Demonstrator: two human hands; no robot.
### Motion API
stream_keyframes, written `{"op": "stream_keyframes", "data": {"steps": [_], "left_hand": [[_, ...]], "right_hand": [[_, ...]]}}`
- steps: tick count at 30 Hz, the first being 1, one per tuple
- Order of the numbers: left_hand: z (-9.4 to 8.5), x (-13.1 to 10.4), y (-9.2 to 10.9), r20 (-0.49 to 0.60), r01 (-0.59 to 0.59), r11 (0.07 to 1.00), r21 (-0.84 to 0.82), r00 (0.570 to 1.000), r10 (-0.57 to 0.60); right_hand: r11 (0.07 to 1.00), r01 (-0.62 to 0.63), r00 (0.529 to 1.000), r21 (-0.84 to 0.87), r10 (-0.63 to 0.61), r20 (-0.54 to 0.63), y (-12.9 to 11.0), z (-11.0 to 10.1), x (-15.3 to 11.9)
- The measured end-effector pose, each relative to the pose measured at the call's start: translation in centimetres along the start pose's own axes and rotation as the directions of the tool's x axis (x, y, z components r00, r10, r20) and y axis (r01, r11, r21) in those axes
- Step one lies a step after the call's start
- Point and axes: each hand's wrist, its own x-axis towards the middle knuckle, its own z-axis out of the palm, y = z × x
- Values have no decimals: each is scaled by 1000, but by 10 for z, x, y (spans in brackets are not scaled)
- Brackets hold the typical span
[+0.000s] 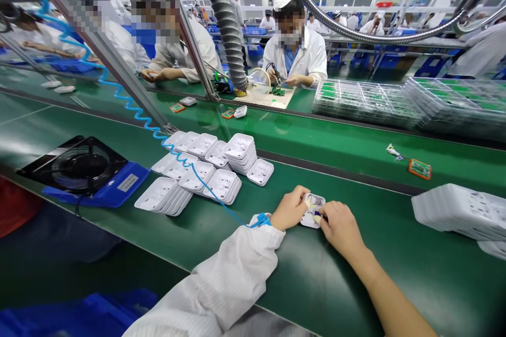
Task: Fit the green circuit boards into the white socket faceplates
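A small white plastic housing (pixel 312 219) lies open side up on the green bench, with small parts inside it. My left hand (pixel 290 207) grips its left edge, fingers closed at the upper left corner; a blue wrist strap circles that wrist. At the right side, my right hand (pixel 337 222) has its fingers pinched over the inside of the housing, near a small dark blue and yellowish part. What exactly those fingertips hold is too small to tell. Stacks of similar white housings (pixel 224 185) stand to the left of my hands.
More white housings (pixel 458 210) are stacked at the right. A black fan (pixel 89 163) sits at the left. On the belt lies an orange-edged circuit board (pixel 419 168) with wires. Clear trays (pixel 363 100) and seated people are across. A coiled blue cord (pixel 144 118) hangs over the stacks.
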Motion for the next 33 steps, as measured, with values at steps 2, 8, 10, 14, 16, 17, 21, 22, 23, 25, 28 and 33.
{"op": "stream_keyframes", "data": {"steps": [2, 8, 10, 14, 16, 17, 21, 22, 23, 25, 28, 33], "left_hand": [[-2, 0, -1, 41, -18, 1000, 11, 999, 17], [-6, -1, 0, 105, -115, 993, -3, 988, 115], [-7, -1, 1, 134, -119, 992, -48, 983, 125], [-7, 0, -2, 206, -128, 972, -198, 964, 169], [-8, 2, -4, 222, -128, 959, -254, 957, 187], [-8, 3, -6, 234, -121, 953, -278, 953, 190], [-9, 7, -12, 281, -76, 951, -299, 946, 164], [-9, 8, -14, 277, -73, 957, -282, 948, 154], [-9, 9, -14, 268, -75, 963, -258, 952, 146], [-8, 10, -14, 245, -84, 977, -196, 960, 132], [-8, 11, -9, 202, -97, 991, -89, 973, 113], [-6, 9, -3, 133, -127, 992, 5, 983, 126]], "right_hand": [[999, 4, 1000, -35, -4, 15, -2, -3, 2], [976, 57, 998, -212, -47, 51, -10, -18, 8], [974, -37, 999, -222, 43, 20, -7, -20, 11], [991, -129, 987, -18, 130, 89, 0, -20, 15], [982, -120, 967, 146, 82, 241, 0, -21, 17], [968, -142, 949, 206, 74, 306, -1, -22, 18], [924, -240, 897, 297, 94, 432, -5, -25, 23], [920, -244, 892, 307, 89, 444, -5, -26, 24], [918, -248, 888, 309, 87, 452, -5, -26, 25], [921, -254, 881, 295, 95, 463, -4, -24, 28], [940, -231, 886, 249, 98, 453, -2, -22, 31], [950, -199, 901, 241, 80, 427, 2, -19, 33]]}}
